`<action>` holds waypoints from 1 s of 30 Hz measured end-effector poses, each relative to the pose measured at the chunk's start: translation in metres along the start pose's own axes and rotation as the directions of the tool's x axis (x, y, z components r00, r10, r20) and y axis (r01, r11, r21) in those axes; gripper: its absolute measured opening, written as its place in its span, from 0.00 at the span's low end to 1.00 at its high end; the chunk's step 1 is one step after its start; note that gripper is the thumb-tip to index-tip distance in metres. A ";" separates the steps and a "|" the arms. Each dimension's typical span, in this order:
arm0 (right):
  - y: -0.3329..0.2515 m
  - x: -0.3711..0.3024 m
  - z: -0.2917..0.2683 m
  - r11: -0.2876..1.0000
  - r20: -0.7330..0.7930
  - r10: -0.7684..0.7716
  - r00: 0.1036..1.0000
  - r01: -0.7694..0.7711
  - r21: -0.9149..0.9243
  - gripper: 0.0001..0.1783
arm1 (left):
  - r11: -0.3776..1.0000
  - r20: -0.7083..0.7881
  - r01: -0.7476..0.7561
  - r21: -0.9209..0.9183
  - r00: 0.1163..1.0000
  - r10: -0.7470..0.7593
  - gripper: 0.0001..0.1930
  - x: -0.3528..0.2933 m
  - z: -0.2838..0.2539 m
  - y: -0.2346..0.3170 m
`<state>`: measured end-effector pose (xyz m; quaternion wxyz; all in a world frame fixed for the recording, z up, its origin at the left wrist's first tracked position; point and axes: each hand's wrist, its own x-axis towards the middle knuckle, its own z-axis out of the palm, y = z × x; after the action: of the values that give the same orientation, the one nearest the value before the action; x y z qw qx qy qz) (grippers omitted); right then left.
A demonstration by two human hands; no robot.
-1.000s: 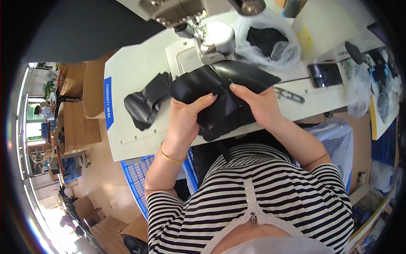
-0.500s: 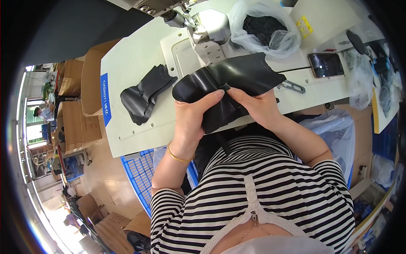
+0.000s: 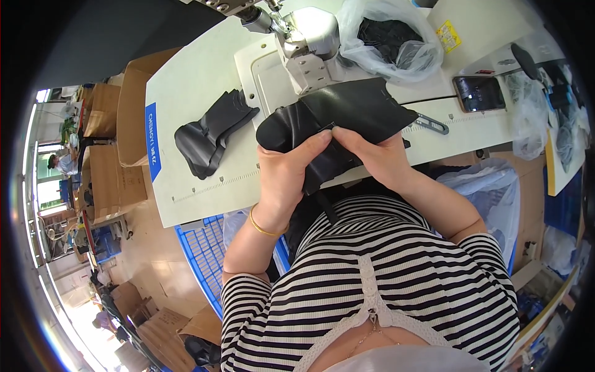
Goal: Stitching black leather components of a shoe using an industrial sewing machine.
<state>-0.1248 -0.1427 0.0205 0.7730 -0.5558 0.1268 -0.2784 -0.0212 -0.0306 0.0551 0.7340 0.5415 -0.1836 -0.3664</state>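
Observation:
Between my two hands is a black leather piece [image 3: 356, 108], glossy and creased, cut like part of a boot upper. My left hand [image 3: 286, 164] grips its near left side, thumb pressed at the middle seam. From the other side my right hand [image 3: 379, 158] pinches it, and the two thumb tips nearly meet at a small fold. Fingers of both hands are mostly hidden under the leather. Just beyond it stands a sewing machine [image 3: 307, 43], its head over the white table. To the left lies a stack of similar black leather pieces [image 3: 211, 133].
A clear plastic bag [image 3: 427, 65] with black scraps stands behind the piece. On the right are a grey cutter knife [image 3: 432, 123] and a phone [image 3: 480, 94]. A blue basket [image 3: 201, 248] sits below the table's front edge; cardboard boxes [image 3: 118, 180] stand at left.
My thumbs have drawn closer together, and the small raised tab between them now lies flatter. The leather's left lobe has crumpled and shifted slightly right with my left hand.

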 end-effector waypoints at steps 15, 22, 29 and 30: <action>0.002 -0.005 -0.002 0.968 -0.005 -0.169 0.986 0.165 -0.187 0.09 | 0.998 -0.087 0.068 -0.014 0.994 -0.069 0.12 -0.003 0.001 0.002; 0.002 -0.005 0.000 0.972 -0.014 -0.187 0.982 0.182 -0.149 0.10 | 0.998 -0.058 0.056 0.008 0.997 -0.055 0.12 -0.004 0.001 0.000; 0.006 -0.002 -0.003 0.964 -0.050 -0.191 0.980 0.178 -0.198 0.08 | 0.956 -0.052 0.194 -0.220 0.976 -0.210 0.10 0.001 -0.005 0.012; 0.005 -0.002 -0.001 0.964 -0.050 -0.190 0.980 0.177 -0.197 0.08 | 0.964 -0.055 0.164 -0.208 0.982 -0.179 0.11 0.001 -0.004 0.013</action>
<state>-0.1256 -0.1406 0.0152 0.6820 -0.6271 0.1273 -0.3542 -0.0137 -0.0265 0.0657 0.7570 0.4909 -0.0708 -0.4254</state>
